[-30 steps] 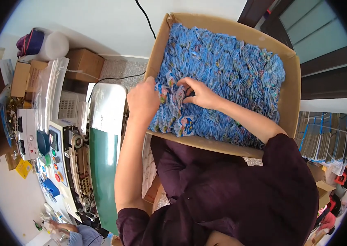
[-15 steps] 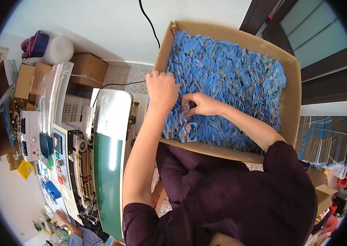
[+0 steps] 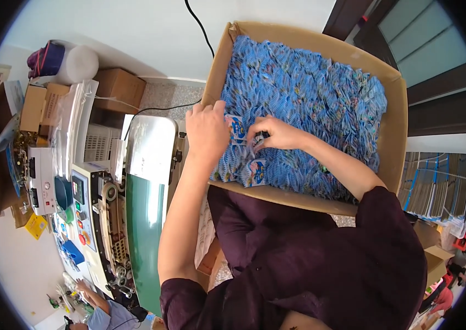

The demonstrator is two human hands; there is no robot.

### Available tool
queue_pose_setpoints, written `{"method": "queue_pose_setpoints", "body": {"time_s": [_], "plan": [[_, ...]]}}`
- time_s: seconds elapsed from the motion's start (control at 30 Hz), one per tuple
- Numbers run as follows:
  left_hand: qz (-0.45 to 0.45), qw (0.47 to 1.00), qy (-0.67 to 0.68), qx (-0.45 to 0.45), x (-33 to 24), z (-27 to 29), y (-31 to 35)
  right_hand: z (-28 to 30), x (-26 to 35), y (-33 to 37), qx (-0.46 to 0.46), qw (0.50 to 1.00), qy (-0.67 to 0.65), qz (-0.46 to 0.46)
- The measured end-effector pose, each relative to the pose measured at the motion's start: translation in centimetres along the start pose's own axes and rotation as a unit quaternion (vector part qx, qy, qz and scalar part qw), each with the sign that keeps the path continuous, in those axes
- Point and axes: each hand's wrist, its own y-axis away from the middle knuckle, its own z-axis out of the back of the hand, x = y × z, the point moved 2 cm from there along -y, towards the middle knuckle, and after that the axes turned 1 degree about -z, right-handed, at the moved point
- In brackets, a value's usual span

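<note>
Below the head camera, one large cardboard box (image 3: 395,148) sits open on the lap, packed rim to rim with small blue printed sachets (image 3: 321,93), too many and too tightly overlapped to count.

Change from the view half a second before: the left hand (image 3: 206,129) has slid down from the box's left wall toward the near left corner, and the right hand (image 3: 274,133) has drawn closer to it; the box fills more of the picture.

Hands, two. Left hand: palm down, fingers curled over the left edge of the sachet rows, pressing a bundle of them against the box wall; forearm bare, running up from the lower edge. Whether its fingers close round any sachets cannot be told. Right hand: knuckles up, fingers pinched together on a sachet or a few just beside the left hand; arm in a dark purple sleeve (image 3: 376,220) crossing the near rim of the box.

Sachets standing proud near the hands: two show white-and-blue faces, one (image 3: 236,127) between the two hands, one (image 3: 257,171) at the near rim.

Surroundings, to the left: one band sealing machine (image 3: 92,214) with a green conveyor belt (image 3: 146,231) and a metal plate (image 3: 150,146); one black cable (image 3: 200,30) along the white wall; one closed brown carton (image 3: 118,88); one white roll (image 3: 78,63); one other person's hand (image 3: 84,287) at the lower left.
</note>
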Motion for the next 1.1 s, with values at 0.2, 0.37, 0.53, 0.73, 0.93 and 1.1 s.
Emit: {"method": "queue_pose_setpoints", "body": {"time_s": [0.2,0.37,0.53,0.73,0.93,1.1], "plan": [[-0.033,0.999,0.023,0.01,-0.1,0.1,1.0,0.6,-0.1,-0.3,-0.01,0.998,-0.012,-0.057],[-0.005,0.997,0.07,-0.019,-0.4,0.2,1.7,1.0,-0.5,-2.0,-0.053,0.998,-0.029,-0.011],[0.092,0.966,0.143,-0.193,0.9,2.0,4.0,0.7,-0.9,-3.8,0.02,0.985,-0.142,-0.098],[0.165,0.967,0.145,-0.127,1.1,1.5,6.5,0.6,-0.9,-4.8,0.019,1.0,-0.016,0.007],[0.152,0.978,0.111,-0.093,0.5,1.0,5.7,0.5,-0.6,-4.5,0.041,0.994,-0.095,-0.034],[0.148,0.975,0.121,-0.114,0.6,0.9,5.9,0.3,0.4,-3.3,0.029,0.987,-0.149,-0.056]]}}
